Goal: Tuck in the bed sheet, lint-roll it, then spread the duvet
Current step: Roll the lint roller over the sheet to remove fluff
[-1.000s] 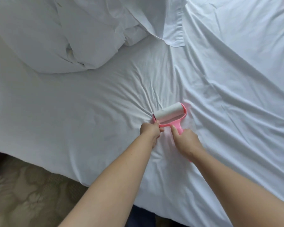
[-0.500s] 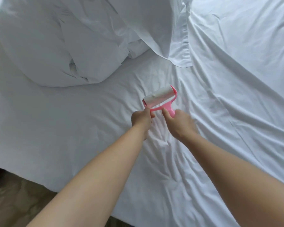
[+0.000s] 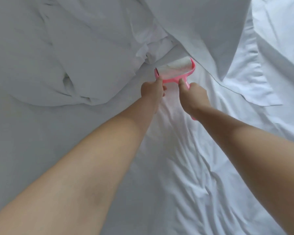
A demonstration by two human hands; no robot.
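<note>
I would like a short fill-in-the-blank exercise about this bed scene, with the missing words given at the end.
1. The frame of the lint roller is ____ in colour.
2. The right hand grips the roller's ____.
3. The left hand holds the ____ end of the frame.
4. The bunched duvet lies to the ____ of the roller.

Missing words: pink; handle; left; left
</note>
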